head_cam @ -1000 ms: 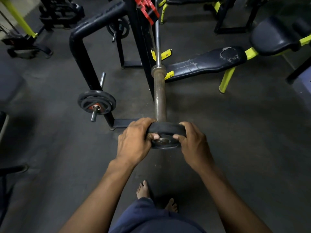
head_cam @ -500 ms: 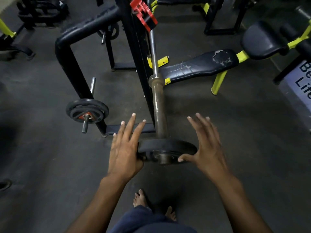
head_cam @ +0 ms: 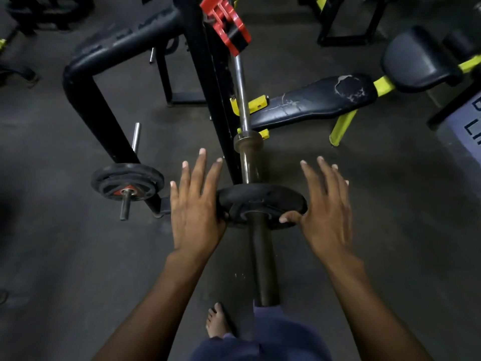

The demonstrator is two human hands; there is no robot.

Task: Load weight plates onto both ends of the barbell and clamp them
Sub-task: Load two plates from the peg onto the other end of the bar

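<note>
Only cut-off dark letters, seemingly "B" above "LI", can be read on a grey panel (head_cam: 466, 126) at the right frame edge.

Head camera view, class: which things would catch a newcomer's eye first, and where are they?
Centre frame, the left hand and right hand, fingers spread, flank a black weight plate threaded onto the barbell sleeve. At top centre a red clamp stands out on the dark rack. To the right lies a worn bench with yellow legs.

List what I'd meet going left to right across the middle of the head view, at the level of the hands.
Stored plates on a rack peg → left hand → weight plate on the barbell sleeve → right hand.
</note>
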